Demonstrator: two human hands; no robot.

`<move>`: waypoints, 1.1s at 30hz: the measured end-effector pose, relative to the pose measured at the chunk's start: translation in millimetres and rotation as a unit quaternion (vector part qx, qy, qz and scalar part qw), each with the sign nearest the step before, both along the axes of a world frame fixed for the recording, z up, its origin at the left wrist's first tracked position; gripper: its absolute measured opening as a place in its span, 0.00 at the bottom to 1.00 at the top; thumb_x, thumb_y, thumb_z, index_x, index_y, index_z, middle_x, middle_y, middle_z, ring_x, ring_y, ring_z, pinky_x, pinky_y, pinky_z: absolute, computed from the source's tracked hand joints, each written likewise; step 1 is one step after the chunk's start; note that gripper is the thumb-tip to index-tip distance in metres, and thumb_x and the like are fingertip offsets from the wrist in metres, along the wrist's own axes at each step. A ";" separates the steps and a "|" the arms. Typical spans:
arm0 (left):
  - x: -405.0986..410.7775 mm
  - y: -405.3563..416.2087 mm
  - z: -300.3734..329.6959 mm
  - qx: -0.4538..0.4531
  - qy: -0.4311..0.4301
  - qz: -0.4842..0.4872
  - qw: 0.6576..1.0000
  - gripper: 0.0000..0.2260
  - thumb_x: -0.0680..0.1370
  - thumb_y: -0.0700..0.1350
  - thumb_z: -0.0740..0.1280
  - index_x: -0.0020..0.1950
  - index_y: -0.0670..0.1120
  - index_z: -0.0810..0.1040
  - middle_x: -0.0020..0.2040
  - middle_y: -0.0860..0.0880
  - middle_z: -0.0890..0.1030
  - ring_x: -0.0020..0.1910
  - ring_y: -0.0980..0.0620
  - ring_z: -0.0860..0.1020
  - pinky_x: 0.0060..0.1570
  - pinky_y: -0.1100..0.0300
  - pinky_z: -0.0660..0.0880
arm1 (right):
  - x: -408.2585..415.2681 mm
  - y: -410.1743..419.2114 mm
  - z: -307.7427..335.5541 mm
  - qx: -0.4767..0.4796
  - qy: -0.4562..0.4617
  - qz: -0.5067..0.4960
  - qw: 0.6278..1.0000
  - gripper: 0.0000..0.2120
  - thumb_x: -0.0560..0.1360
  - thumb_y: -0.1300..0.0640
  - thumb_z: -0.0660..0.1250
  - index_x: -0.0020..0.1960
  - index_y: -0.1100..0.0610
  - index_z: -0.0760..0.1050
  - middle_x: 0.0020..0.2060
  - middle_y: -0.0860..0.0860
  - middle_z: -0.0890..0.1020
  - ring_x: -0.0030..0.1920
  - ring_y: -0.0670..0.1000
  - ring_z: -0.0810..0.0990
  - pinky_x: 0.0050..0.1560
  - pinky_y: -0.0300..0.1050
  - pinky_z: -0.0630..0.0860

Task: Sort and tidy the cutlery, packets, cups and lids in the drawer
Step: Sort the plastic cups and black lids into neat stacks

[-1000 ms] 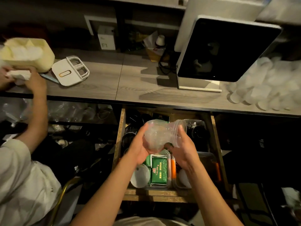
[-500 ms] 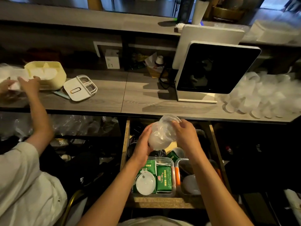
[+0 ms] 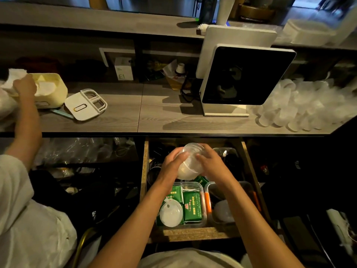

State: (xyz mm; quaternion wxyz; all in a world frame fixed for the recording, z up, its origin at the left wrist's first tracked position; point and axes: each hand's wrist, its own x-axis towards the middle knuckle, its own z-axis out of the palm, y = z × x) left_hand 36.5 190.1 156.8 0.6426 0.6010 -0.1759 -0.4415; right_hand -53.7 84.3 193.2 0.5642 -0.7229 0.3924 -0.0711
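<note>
The grey wooden counter (image 3: 158, 120) bears a white screen terminal (image 3: 243, 78), loose clear cups (image 3: 301, 109) and a cream box (image 3: 51, 91).

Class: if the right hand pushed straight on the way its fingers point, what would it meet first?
The clear plastic cups it already holds; beyond them the left hand, though depth is uncertain.

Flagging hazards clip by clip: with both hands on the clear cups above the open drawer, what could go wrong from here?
1. The clear cups, gripped by the left hand and right hand, look thin; squeezing could crack them.
2. If dropped, they would likely land on the green packets and white lid below, undoing the sorting.
3. The loose cup pile lies at the counter's edge and could roll off.
</note>
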 end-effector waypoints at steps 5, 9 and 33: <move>-15.3 -8.0 -15.2 -0.047 0.017 0.067 0.996 0.17 0.67 0.62 0.66 0.52 0.60 0.84 0.51 0.51 0.85 0.52 0.49 0.82 0.51 0.51 0.78 | -15.6 2.2 -10.4 0.305 -0.088 -0.047 0.947 0.24 0.78 0.36 0.59 0.63 0.50 0.78 0.60 0.58 0.81 0.60 0.60 0.80 0.59 0.63 0.77; -30.8 -16.7 -28.1 -0.019 0.059 0.080 0.995 0.19 0.67 0.60 0.68 0.56 0.56 0.81 0.57 0.46 0.82 0.56 0.46 0.81 0.55 0.49 0.77 | -27.5 -4.2 -32.7 0.331 -0.108 -0.071 0.935 0.24 0.79 0.38 0.58 0.64 0.53 0.77 0.57 0.57 0.82 0.57 0.58 0.82 0.58 0.62 0.77; -99.0 -165.2 -110.4 0.200 0.135 0.007 0.970 0.08 0.82 0.57 0.61 0.55 0.58 0.77 0.56 0.51 0.80 0.53 0.54 0.80 0.52 0.51 0.82 | -99.0 -152.4 -156.4 0.242 -0.004 -0.129 0.961 0.22 0.80 0.41 0.60 0.49 0.57 0.84 0.48 0.59 0.85 0.51 0.59 0.84 0.56 0.57 0.78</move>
